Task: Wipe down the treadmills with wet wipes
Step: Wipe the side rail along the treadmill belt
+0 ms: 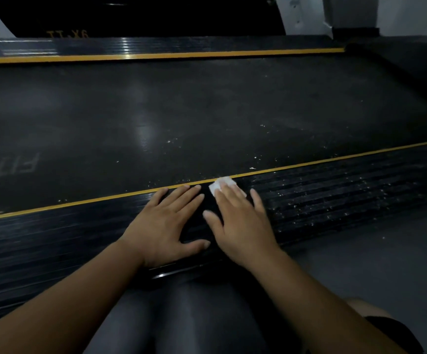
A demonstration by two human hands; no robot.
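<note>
A black treadmill fills the view, its wide dark belt (207, 111) running left to right. The near ribbed side rail (348, 190) has a yellow stripe along its inner edge. My left hand (166, 221) lies flat on this rail with straight, spread fingers. Right beside it, my right hand (240, 221) presses a small white wet wipe (218, 185) onto the rail near the stripe; most of the wipe is hidden under my fingers. White specks cover the rail to the right of my hands and dot the belt nearby.
The far side rail (156, 51) with its own yellow stripe runs along the top, with a dark treadmill housing (141, 16) behind it. Grey floor (373, 264) lies at the lower right. My dark-clad knees (181, 323) sit against the rail's near edge.
</note>
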